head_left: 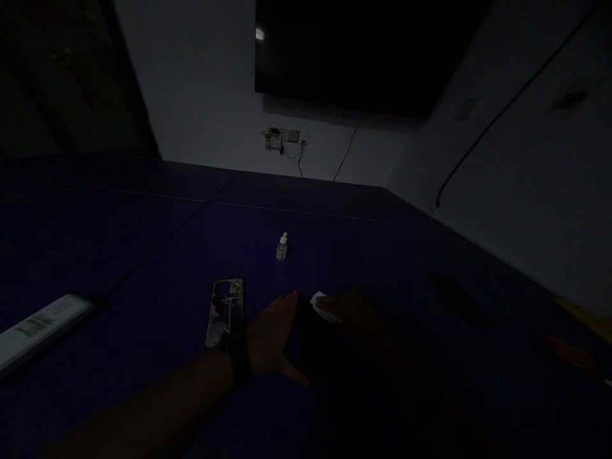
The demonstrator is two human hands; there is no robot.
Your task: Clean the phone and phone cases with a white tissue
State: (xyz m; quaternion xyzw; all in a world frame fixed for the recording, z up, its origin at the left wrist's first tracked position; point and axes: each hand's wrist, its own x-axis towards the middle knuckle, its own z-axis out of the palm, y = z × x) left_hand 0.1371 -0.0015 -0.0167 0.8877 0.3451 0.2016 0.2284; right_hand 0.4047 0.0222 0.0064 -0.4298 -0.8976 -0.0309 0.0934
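Little light falls on the scene. My left hand [275,338], with a dark watch on its wrist, is open, thumb spread, along the left edge of a flat black object [315,344] whose kind the dark hides. My right hand [356,312] is over that object's far right part, its fingers on a small white cloth or paper [325,307]. Much of the right hand is lost in shadow. Left of my left hand lies a patterned phone case [226,311] with a camera cutout. Beyond both hands a small clear dropper bottle [282,248] stands upright.
Everything lies on a dark blue surface [167,268]. A long white box [45,325] is at the left, a dark flat item [459,299] at the right. Orange and yellow things [574,352] lie near the right wall. Behind are wall sockets [287,136] and a large black screen [349,57].
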